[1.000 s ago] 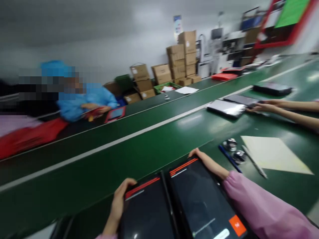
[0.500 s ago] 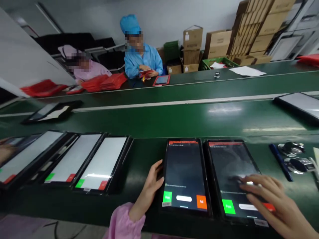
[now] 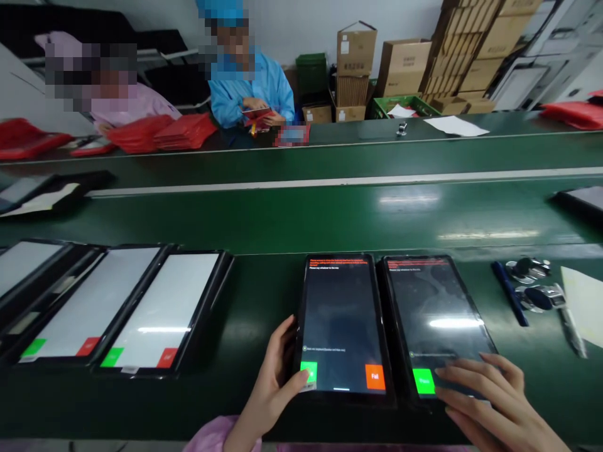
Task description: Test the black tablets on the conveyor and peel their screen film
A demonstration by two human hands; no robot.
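Two black tablets with dark screens lie side by side in front of me. My left hand [image 3: 272,383] grips the lower left edge of the left tablet [image 3: 342,314]; its thumb rests on the green button and its fingers curl along the side. White text under red lines tops both screens, and the left one shows an orange "Fail" button. Over the bottom of the right tablet [image 3: 438,307], my right hand [image 3: 494,395] is open, fingers spread, fingertips by the green "Pass" button. That hand hides the lower right of the screen.
White-screened tablets [image 3: 160,307] lie in a row at left. A blue pen [image 3: 510,294], shiny metal pieces [image 3: 537,295] and paper [image 3: 584,307] are at right. Beyond the green bench, a person in blue [image 3: 254,88] and one in pink [image 3: 136,103] sit near red sleeves [image 3: 186,132].
My left thumb has moved from the left tablet's edge onto its green button. My right hand has shifted down and left towards the right tablet's green button. The white bar on the left screen is gone.
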